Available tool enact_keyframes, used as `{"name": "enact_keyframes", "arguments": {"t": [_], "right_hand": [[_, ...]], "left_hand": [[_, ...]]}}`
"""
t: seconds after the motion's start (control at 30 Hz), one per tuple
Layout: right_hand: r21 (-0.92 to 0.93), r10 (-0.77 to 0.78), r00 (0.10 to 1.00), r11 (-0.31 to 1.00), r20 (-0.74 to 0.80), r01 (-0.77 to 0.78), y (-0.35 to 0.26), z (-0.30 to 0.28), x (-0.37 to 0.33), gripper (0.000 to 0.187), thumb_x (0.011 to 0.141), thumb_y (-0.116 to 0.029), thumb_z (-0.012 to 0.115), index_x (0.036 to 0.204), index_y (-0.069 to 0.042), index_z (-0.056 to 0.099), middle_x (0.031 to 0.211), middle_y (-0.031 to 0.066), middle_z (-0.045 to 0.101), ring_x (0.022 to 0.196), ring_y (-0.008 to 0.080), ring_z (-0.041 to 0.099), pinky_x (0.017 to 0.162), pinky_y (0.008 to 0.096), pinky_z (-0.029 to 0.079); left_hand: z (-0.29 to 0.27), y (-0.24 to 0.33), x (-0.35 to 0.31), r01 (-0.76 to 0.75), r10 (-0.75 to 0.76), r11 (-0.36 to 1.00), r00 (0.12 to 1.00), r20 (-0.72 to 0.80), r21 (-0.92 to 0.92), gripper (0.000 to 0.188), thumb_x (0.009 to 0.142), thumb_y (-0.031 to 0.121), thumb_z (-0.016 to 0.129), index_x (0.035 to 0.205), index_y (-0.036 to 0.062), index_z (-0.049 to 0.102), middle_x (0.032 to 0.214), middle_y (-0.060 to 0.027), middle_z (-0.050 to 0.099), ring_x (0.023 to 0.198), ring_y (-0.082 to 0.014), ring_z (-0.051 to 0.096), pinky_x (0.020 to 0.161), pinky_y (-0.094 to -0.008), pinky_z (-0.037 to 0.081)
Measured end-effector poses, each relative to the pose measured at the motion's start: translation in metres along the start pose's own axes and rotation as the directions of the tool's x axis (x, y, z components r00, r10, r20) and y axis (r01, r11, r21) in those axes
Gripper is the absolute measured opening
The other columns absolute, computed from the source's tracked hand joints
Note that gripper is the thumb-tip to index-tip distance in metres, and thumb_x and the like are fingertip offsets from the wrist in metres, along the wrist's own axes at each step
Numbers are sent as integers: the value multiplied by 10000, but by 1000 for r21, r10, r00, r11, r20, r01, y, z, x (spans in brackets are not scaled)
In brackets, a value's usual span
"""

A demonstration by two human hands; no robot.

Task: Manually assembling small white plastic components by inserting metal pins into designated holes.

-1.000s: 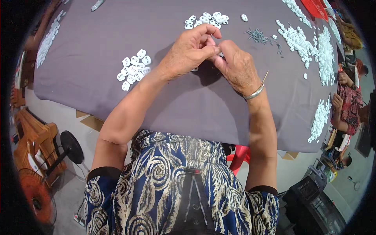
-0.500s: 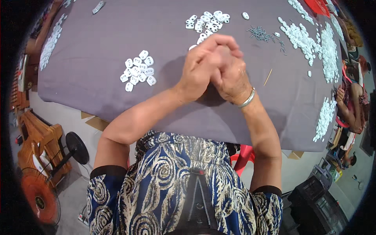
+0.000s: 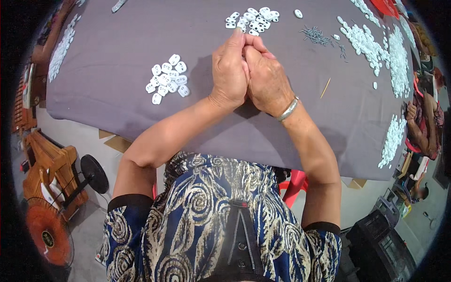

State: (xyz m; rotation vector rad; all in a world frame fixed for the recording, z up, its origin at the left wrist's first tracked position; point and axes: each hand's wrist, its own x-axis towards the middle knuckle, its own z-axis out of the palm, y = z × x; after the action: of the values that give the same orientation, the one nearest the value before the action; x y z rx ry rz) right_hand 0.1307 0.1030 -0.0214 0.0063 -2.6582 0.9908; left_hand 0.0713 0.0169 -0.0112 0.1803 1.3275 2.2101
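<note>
My left hand (image 3: 229, 75) and my right hand (image 3: 269, 81) are pressed together over the middle of the cloth. Both have their fingers closed, the right hand's folded against the left palm. Whatever lies between them, if anything, is hidden. Just beyond the fingertips sits a cluster of small white plastic pieces (image 3: 265, 16) with dark holes, its near part covered by my hands. To the left of my hands lies a loose pile of white rounded pieces (image 3: 165, 80) with small dark marks. A silver bracelet (image 3: 289, 109) circles my right wrist.
A grey cloth-covered table (image 3: 206, 131) spreads before me. Right of my hands are small dark grey pins (image 3: 314, 35), a thin yellowish stick (image 3: 325, 88) and heaps of white pieces (image 3: 364, 46). Another person's arm (image 3: 425, 124) shows at far right; an orange fan (image 3: 49, 237) stands lower left.
My hands were blurred, with fingers crossed over one another; now they are sharper and pressed side by side, thumbs pointing away from me. The piles look unchanged apart from a slight view shift.
</note>
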Motion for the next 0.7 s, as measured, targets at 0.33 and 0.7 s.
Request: {"name": "enact_keyframes", "arguments": {"t": [0.33,0.7], "right_hand": [[-62,12,988,998,-152,-22,-4,-7,4,176,927,-172,563,989,-8,551,770,184,620,716,402,621,586,438,493],[-5,-19,976,1000,-217,19,4,-27,6,252,866,-215,690,850,-51,499,632,109,555,558,258,571,515,370,441]], "left_hand": [[2,17,5,-105,90,987,988,123,120,369,984,320,444,890,-7,585,822,-88,627,800,-157,602,756,-281,483],[-22,56,8,-262,37,800,920,391,540,144,852,112,646,918,-4,591,740,-16,575,684,-84,549,634,-245,465]]}}
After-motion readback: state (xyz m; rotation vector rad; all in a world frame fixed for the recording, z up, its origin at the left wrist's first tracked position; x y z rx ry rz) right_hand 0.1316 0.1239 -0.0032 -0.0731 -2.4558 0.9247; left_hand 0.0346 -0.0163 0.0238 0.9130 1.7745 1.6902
